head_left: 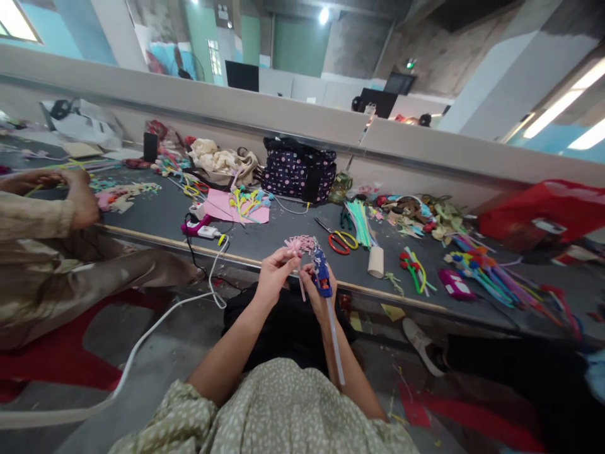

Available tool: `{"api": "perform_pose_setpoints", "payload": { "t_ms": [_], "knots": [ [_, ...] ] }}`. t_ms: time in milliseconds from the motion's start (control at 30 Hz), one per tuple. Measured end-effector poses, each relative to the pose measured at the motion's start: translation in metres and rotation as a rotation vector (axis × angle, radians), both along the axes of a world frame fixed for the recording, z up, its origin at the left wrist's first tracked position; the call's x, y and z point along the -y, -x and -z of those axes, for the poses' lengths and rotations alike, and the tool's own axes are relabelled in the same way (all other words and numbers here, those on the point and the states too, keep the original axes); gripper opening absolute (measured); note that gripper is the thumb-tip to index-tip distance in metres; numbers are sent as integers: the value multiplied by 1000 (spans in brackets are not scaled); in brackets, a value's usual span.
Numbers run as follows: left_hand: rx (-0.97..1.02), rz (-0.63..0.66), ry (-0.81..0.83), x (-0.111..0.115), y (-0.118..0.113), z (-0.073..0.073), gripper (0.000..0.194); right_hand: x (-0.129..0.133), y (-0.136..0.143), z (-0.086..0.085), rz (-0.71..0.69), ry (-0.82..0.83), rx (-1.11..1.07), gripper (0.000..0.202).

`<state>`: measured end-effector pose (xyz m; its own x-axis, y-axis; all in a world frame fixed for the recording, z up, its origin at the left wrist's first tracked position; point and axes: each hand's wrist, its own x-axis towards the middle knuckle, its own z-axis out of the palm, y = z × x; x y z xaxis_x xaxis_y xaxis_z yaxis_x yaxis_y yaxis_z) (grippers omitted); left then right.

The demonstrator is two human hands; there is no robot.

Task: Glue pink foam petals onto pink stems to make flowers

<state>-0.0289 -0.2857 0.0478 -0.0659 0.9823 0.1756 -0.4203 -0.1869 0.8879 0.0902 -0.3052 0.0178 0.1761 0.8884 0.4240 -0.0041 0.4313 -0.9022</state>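
Note:
My left hand is closed on a pink pipe-cleaner flower, whose thin stem hangs down between my hands. My right hand is wrapped round a blue hot glue gun. A long translucent glue stick sticks out of the gun's back toward my lap. The gun's nozzle end is near the flower; whether they touch cannot be made out. Pink scraps lie on the table just beyond. Scissors with red and yellow handles rest to the right of the gun.
Green and white pipe cleaners stand near a beige roll. Left lie pink paper with yellow flowers and a white power strip. A dotted bag sits at the back. A white cable crosses low. A co-worker's hands are at left.

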Motion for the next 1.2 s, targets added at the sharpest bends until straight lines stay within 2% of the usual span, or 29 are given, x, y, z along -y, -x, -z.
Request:
{"api": "perform_pose_setpoints", "payload": {
  "t_ms": [200,367,600,800,900,1067,1200],
  "knots": [
    [-175,-103,-131,5,2,-5,6,-3,-1,2,61,-51,3,19],
    [-343,-143,-219,7,7,-7,3,-4,-3,3,96,-18,-28,19],
    [-477,-205,-306,12,8,-14,4,-2,-7,-3,129,-34,-78,21],
    [-562,-300,-441,8,7,-8,8,0,-7,-4,105,-23,-123,22],
    [-453,-270,-313,0,8,-4,14,1,-5,-5,104,16,-105,25],
    [7,-114,80,-33,21,-1,27,-1,0,-2,69,92,-65,28],
    [180,-80,234,-56,35,-3,36,-9,6,6,11,148,-34,29]
  ]
}}
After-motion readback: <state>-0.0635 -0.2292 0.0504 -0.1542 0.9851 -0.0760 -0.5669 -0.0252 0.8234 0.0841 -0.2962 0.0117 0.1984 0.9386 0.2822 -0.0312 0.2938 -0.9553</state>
